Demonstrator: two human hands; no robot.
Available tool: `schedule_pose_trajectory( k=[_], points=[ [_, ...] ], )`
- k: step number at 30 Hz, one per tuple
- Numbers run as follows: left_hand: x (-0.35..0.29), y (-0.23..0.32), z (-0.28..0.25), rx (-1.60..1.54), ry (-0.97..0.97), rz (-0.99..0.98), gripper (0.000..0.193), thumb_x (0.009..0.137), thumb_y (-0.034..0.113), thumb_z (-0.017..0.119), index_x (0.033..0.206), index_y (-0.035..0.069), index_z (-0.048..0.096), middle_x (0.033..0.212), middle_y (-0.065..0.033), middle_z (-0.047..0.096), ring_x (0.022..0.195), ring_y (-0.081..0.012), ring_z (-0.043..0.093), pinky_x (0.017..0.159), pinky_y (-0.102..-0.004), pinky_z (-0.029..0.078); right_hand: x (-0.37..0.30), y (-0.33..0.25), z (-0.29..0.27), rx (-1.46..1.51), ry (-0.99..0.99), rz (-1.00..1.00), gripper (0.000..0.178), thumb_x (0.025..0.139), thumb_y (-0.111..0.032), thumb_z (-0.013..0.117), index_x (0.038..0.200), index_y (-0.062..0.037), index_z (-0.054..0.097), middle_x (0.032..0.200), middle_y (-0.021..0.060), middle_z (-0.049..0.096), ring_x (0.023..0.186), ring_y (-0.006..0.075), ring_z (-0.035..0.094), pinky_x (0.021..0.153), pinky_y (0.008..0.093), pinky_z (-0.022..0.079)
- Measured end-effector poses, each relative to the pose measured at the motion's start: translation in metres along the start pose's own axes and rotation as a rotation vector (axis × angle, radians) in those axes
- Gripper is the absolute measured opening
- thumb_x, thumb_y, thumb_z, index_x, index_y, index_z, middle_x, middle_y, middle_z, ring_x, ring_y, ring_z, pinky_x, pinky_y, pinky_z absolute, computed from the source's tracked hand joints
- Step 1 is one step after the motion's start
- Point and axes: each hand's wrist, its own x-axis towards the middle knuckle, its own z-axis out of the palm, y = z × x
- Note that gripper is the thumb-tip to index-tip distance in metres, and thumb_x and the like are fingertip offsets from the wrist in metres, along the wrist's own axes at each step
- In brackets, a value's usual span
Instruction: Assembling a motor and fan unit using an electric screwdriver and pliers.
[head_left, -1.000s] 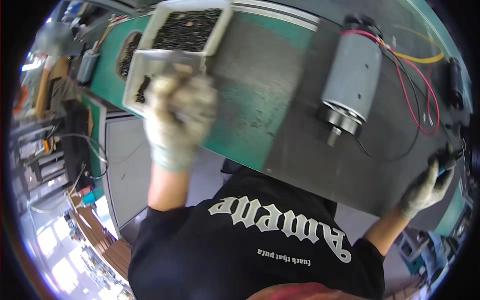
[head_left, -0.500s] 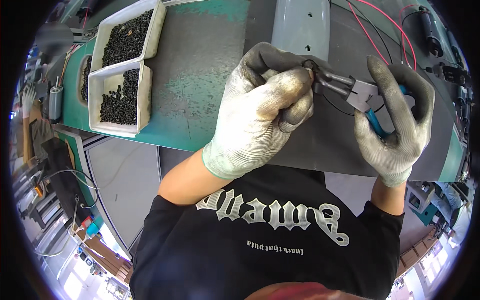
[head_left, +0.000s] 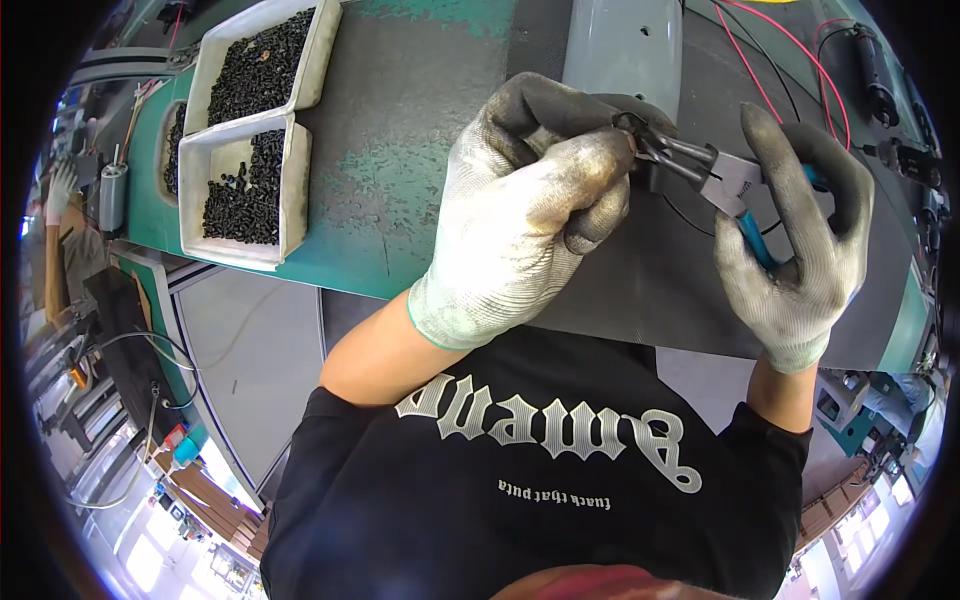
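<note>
My left hand [head_left: 540, 190], in a white glove darkened at the fingers, is closed in a pinch. At its fingertips shows a small black ring-shaped part [head_left: 627, 122], partly hidden by the fingers. The slim tips of the pliers [head_left: 735, 187] meet this part from the right. My gloved right hand [head_left: 805, 225] is wrapped loosely around their teal handles, thumb on the near side and fingers on the far side. Behind the left fingertips lies a grey, rounded housing [head_left: 625, 60] with small holes.
Two white bins [head_left: 296, 195] of small black parts stand at the left on the worn green table [head_left: 400, 230]. A dark mat [head_left: 620, 290] lies under my hands. Red and black wires [head_left: 815, 65] run at the far right, near a dark cylindrical tool [head_left: 875, 85]. Another person's gloved hand [head_left: 62, 190] shows far left.
The bins, housing and wires sit slightly further right in the picture. Both hands keep nearly the same pose, with the pliers' tips still at the black ring-shaped part.
</note>
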Motion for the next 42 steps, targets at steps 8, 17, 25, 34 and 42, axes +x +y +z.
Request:
schedule_pose_trajectory(
  k=[8,17,25,34,42],
  points=[
    [0.004,0.009,0.003,0.336,0.028,0.113,0.013,0.090,-0.001,0.054,0.102,0.004,0.057,0.104,-0.0211,0.065,0.051,-0.0069,0.047,0.050,-0.0209,0.040,0.011,-0.002,0.006,0.034,-0.132,0.093,0.045,0.066,-0.002,0.069,0.111,-0.0022,0.069,0.101,0.0143,0.065,0.092,0.0263,0.062,0.084,0.0359,0.050],
    [0.146,0.035,-0.023,1.588,0.204,0.605,0.049,0.088,0.038,0.063,0.105,-0.008,0.057,0.095,-0.0259,0.066,0.091,-0.0364,0.065,0.081,-0.0413,0.052,0.124,0.108,0.021,0.565,-0.330,0.439,0.024,0.082,-0.013,0.063,0.102,0.0007,0.062,0.081,0.0077,0.063,0.074,0.0201,0.061,0.064,0.0323,0.050],
    [0.133,0.027,0.015,1.699,0.181,0.161,0.074,0.086,0.062,0.051,0.101,-0.010,0.063,0.104,-0.0345,0.062,0.105,-0.0456,0.060,0.093,-0.0436,0.046,0.026,0.089,0.093,1.858,-0.010,1.092,0.023,0.085,-0.018,0.054,0.102,-0.0032,0.059,0.080,0.0121,0.066,0.068,0.0235,0.064,0.069,0.0393,0.053],
    [0.035,0.052,0.073,1.275,-0.196,0.681,0.097,0.060,0.040,0.089,0.131,-0.007,0.043,0.106,-0.0181,0.063,0.103,-0.0248,0.063,0.088,-0.0347,0.050,-0.005,0.020,-0.025,1.701,0.112,0.484,0.055,0.071,-0.020,0.064,0.120,0.0022,0.051,0.095,0.0130,0.058,0.088,0.0256,0.060,0.080,0.0372,0.050],
    [0.021,0.046,0.058,1.007,-0.622,0.940,0.107,0.045,0.029,0.097,0.130,-0.004,0.041,0.117,-0.0197,0.056,0.110,-0.0256,0.058,0.094,-0.0383,0.047,0.051,-0.002,-0.127,0.151,-0.217,-0.001,0.056,0.055,-0.003,0.053,0.109,0.0075,0.064,0.093,0.0148,0.059,0.081,0.0212,0.059,0.075,0.0317,0.047]
  ],
)
